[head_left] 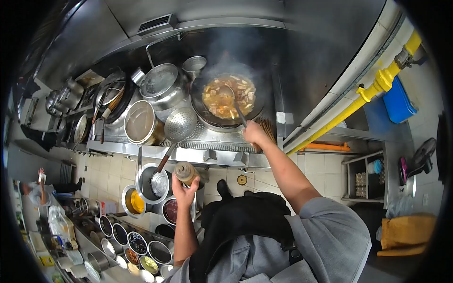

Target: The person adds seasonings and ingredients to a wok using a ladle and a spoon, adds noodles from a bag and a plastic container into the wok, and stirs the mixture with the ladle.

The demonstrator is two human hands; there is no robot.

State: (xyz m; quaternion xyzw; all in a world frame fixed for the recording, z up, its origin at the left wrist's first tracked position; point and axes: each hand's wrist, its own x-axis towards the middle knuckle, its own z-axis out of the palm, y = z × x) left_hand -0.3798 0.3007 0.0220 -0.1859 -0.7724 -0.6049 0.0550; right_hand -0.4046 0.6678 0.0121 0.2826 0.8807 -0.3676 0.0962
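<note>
A wok (200,107) with steaming brown broth and pieces of food (243,92) sits on the stove. My right hand (255,133) is closed round the handle of a ladle (239,113), whose bowl is down in the broth. A bundled bamboo brush (265,128) stands right by that hand. My left hand (185,190) grips a clear jar (185,172) with pale brown contents, held in front of the stove edge. Just beyond the jar lies a perforated skimmer (180,123), its wooden handle reaching towards a metal pot (150,184).
Left of the wok are a lidded pot (159,81) and a fine strainer (139,121) over a container. Sauce and ingredient tubs (138,242) line the lower left. A yellow gas pipe (351,111) runs along the right. Another person (37,192) stands far left.
</note>
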